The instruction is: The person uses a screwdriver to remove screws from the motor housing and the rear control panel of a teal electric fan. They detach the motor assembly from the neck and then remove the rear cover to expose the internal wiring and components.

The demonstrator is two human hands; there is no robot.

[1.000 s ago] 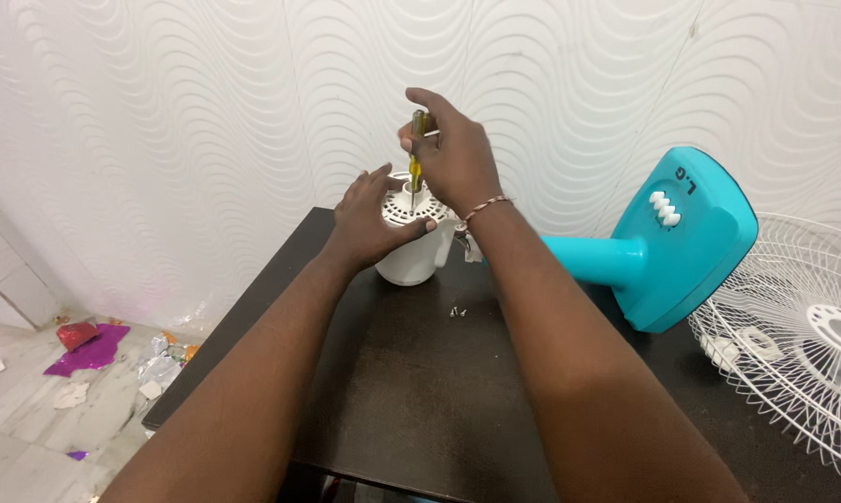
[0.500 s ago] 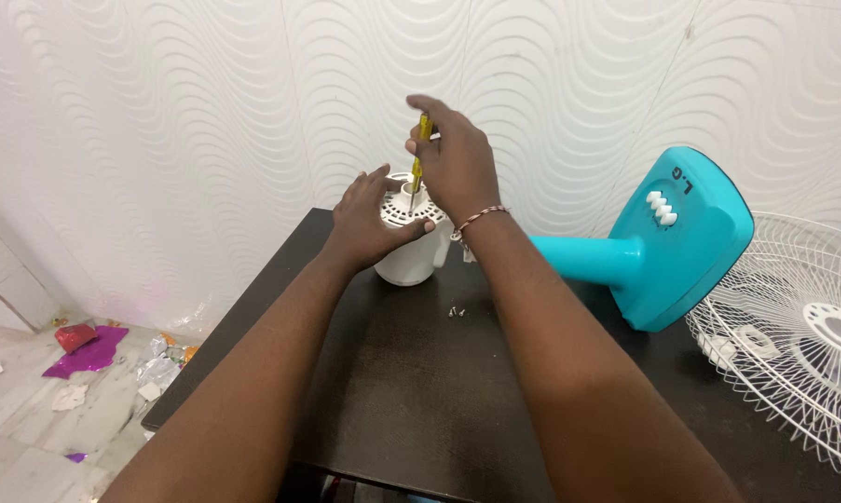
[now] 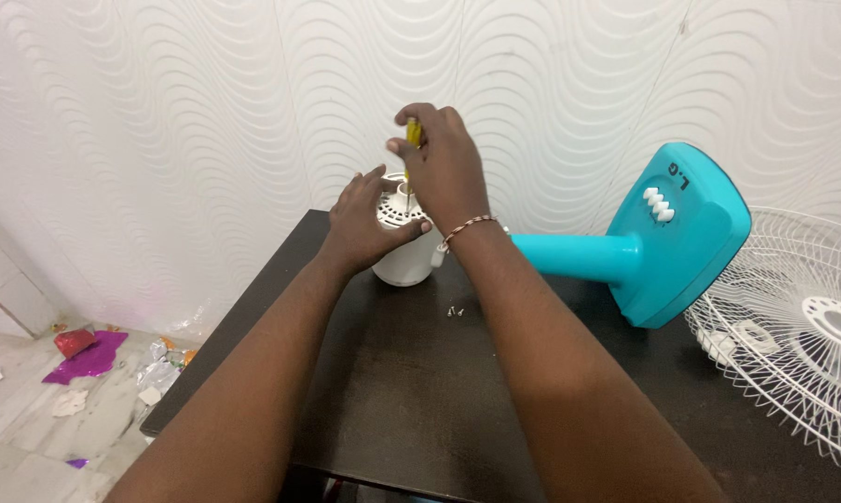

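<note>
Now slightly lower and further left than a second ago: right hand (image 3: pixel 444 168) over the white fan motor housing (image 3: pixel 403 244), whole scene shifted a touch with the head. Fingers then half spread above the handle, now curled down tight around the yellow-handled screwdriver (image 3: pixel 409 154). Thumb and fingertips pinched on the handle, wrist arched over the top, back of the hand toward the camera, a thin bracelet (image 3: pixel 467 224) round the wrist. Screwdriver held upright, shaft dropping straight into the central hub of the housing's vented top; tip hidden inside.

Left hand (image 3: pixel 369 224) unchanged in place: palm and fingers wrapped round the left side and upper rim of the housing, thumb laid across the front edge, grip closed firmly on it. Forearm stretched straight out from the lower left, right forearm from the lower middle, the two meeting at the housing.

Housing standing at the far edge of the dark surface (image 3: pixel 392 391), close to the wavy white wall. Two small screws (image 3: pixel 455 311) loose just in front. Teal fan stand (image 3: pixel 667 237) lying to the right, white wire fan guard (image 3: pixel 802 326) beside it. Scraps of foil and paper (image 3: pixel 89 359) on the floor, lower left.
</note>
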